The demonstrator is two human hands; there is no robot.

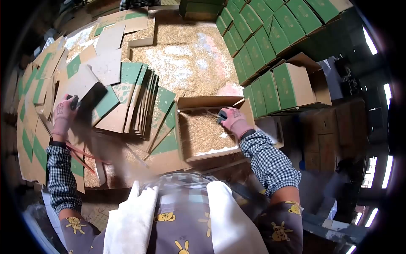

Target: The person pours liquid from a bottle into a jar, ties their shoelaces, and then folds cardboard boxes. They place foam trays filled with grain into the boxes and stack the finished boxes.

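My left hand (65, 113), in a pink glove with dark fingertips, is at the left, closed on the edge of a grey-brown cardboard sheet (82, 82). Part of that sheet is dark and smeared by motion. On the right, my right hand (233, 121), gloved alike, reaches over the edge of a shallow cardboard box (179, 127). Straw-coloured flakes (198, 131), like husks or shavings, cover the box's bottom. The right fingers are curled together just above them, by a thin pale strip; what they hold is hidden.
A stack of green-and-brown cardboard pieces (139, 99) leans left of the box. More flat cardboard (36, 146) covers the table's left side. Loose flakes (182, 55) spread across the table behind. Rows of green boxes (264, 38) stand at the right, with an open box (302, 82) nearest.
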